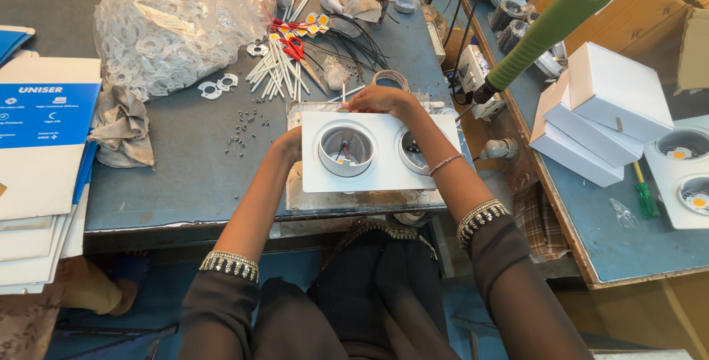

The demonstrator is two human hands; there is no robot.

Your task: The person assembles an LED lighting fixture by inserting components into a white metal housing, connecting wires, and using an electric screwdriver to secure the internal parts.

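**Two sockets in one housing, neither visibly finished**

Two round cups sit in the white twin downlight housing (380,151) you have on the bench in front of you. Your left hand (289,146) grips its left edge, fingers tucked out of sight behind the plate. Your right hand (382,99) curls over the far edge, closed around a thin white stick (343,93), as far as can be seen.

The left cup (346,149) shows red and white wires and a small part at its bottom; the right cup (415,151) shows dark wiring, though your wrist hides part of it. Judging from this, the wiring is in but neither cup carries a lit-side chip like the yellow ones in the finished-looking fixture (683,168) on the next bench, so the fitting seems to be midway.

Your grey worktop (185,168) holds loose screws (247,127), a bundle of white sticks (277,72), red-handled scissors (295,48), a bag of white plastic rings (166,31) and a grey rag (122,124). Flat blue-and-white cartons (44,131) are stacked at your left. On the right bench lie white boxes (598,116) and a green screwdriver (646,196); a green power driver (554,24) hangs above.
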